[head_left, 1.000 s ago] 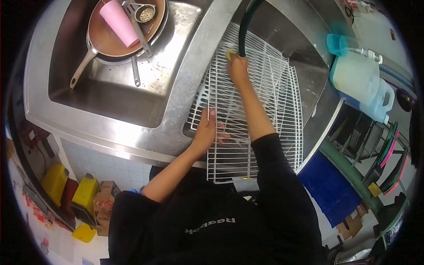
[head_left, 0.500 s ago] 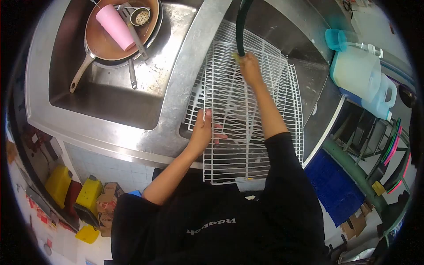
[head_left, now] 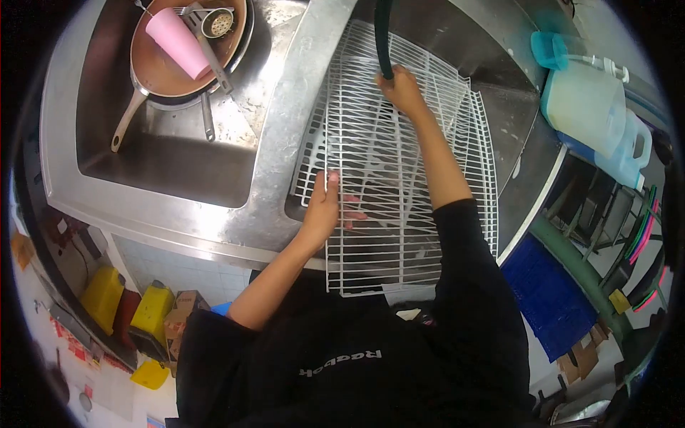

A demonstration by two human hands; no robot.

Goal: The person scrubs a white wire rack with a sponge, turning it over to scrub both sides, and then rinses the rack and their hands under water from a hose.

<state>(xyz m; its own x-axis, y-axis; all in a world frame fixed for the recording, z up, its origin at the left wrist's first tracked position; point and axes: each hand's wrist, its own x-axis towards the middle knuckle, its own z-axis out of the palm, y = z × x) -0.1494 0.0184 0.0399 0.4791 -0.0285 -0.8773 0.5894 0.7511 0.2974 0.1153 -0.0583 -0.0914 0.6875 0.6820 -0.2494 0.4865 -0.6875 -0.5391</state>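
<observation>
A white wire rack [head_left: 385, 235] lies tilted over the right basin of a steel sink [head_left: 285, 107]. My left hand [head_left: 325, 207] grips the rack's near left edge, thumb on top and fingers through the wires. My right hand [head_left: 403, 89] presses on the far part of the rack, closed around a small yellow sponge that the fingers almost hide. A dark hose [head_left: 383, 36] hangs down right beside that hand. A second white rack [head_left: 477, 143] lies under the first, sticking out to the right.
The left basin holds a brown pan [head_left: 171, 75] with a pink cup [head_left: 175, 32] and a metal strainer [head_left: 215, 21]. Translucent jugs [head_left: 589, 107] stand at the right. A blue crate [head_left: 549, 299] and yellow canisters [head_left: 107, 296] sit on the floor.
My right hand has slid rightward and slightly farther along the rack's far part, so the sponge is now mostly hidden. The left hand keeps its grip on the rack's edge.
</observation>
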